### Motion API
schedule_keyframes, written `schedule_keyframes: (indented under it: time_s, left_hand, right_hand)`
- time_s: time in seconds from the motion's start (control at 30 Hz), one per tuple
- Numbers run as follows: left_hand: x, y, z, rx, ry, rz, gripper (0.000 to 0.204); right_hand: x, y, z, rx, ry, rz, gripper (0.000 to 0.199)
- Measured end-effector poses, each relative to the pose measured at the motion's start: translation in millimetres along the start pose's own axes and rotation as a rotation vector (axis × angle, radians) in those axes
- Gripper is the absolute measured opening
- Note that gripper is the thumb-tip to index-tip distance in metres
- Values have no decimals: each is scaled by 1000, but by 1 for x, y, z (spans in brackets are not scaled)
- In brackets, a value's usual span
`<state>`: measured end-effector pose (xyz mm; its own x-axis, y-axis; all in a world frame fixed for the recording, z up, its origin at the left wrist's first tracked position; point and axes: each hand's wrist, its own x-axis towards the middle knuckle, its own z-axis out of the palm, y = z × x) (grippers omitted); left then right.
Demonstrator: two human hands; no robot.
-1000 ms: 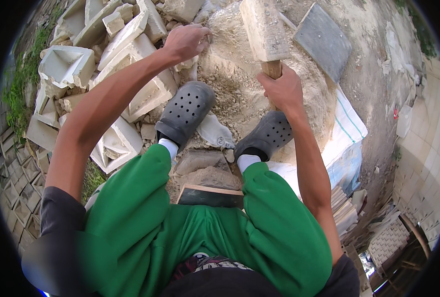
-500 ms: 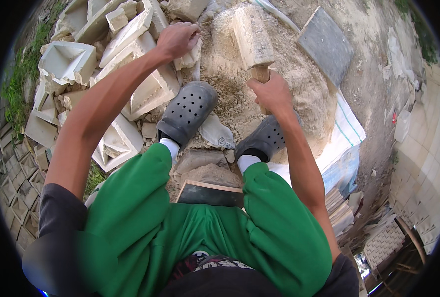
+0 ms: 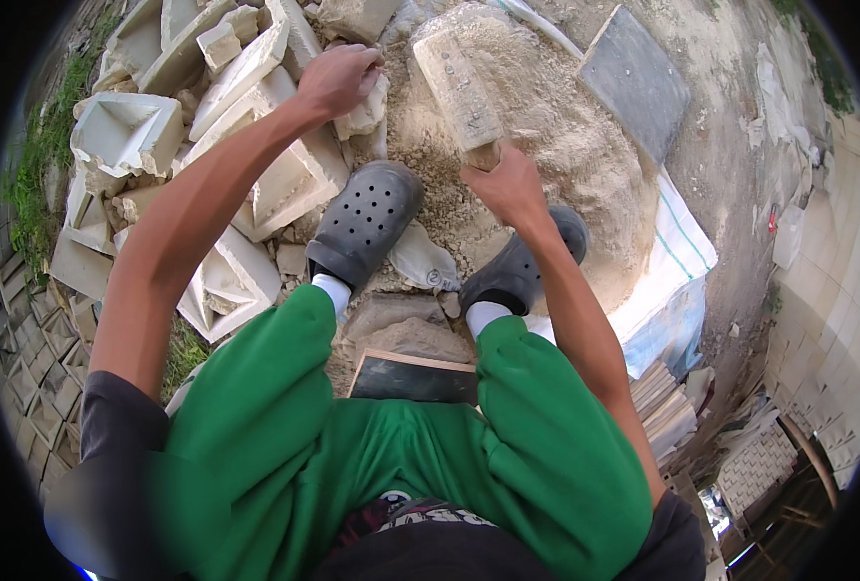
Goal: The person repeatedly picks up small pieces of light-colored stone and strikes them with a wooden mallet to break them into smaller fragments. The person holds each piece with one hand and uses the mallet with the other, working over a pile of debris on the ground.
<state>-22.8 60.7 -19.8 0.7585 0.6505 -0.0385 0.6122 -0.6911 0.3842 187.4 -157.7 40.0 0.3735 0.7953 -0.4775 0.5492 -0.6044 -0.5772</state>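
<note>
Mallet (image 3: 457,92) leftward; marked white scrap (image 3: 418,256)

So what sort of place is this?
Probably an outdoor work yard: broken pale blocks, some hollow, lie heaped beside a mound of crumbly powder, and green grass grows at the left.

From here I make out a circled numeral (image 3: 434,278) on the whitish scrap (image 3: 415,254) and pale print (image 3: 437,514) on the dark shirt (image 3: 430,554).
</note>
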Motion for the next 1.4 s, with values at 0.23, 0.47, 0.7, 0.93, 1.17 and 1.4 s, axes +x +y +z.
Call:
schedule_keyframes:
  time_s: [0.23,0.47,0.7,0.93,1.17,1.4]
  left_hand:
    - [5,21,7,71,249,122,53]
    - [39,87,63,14,244,-24,91]
    - [42,165,90,-109,111,106,82]
    - [58,158,84,-158,118,316,77]
    - [91,116,86,71,243,-20,79]
    - [47,198,109,-160,-123,497,75]
  right_hand:
    - [-36,27,-34,278,19,236,42]
    - [-61,71,-37,629,141,194,26]
    - [-53,79,-40,715,118,212,31]
    - [-63,87,-43,864,168,208,31]
    - [-67,92,-48,901,141,220,30]
    - [-69,90,-48,907,144,222,31]
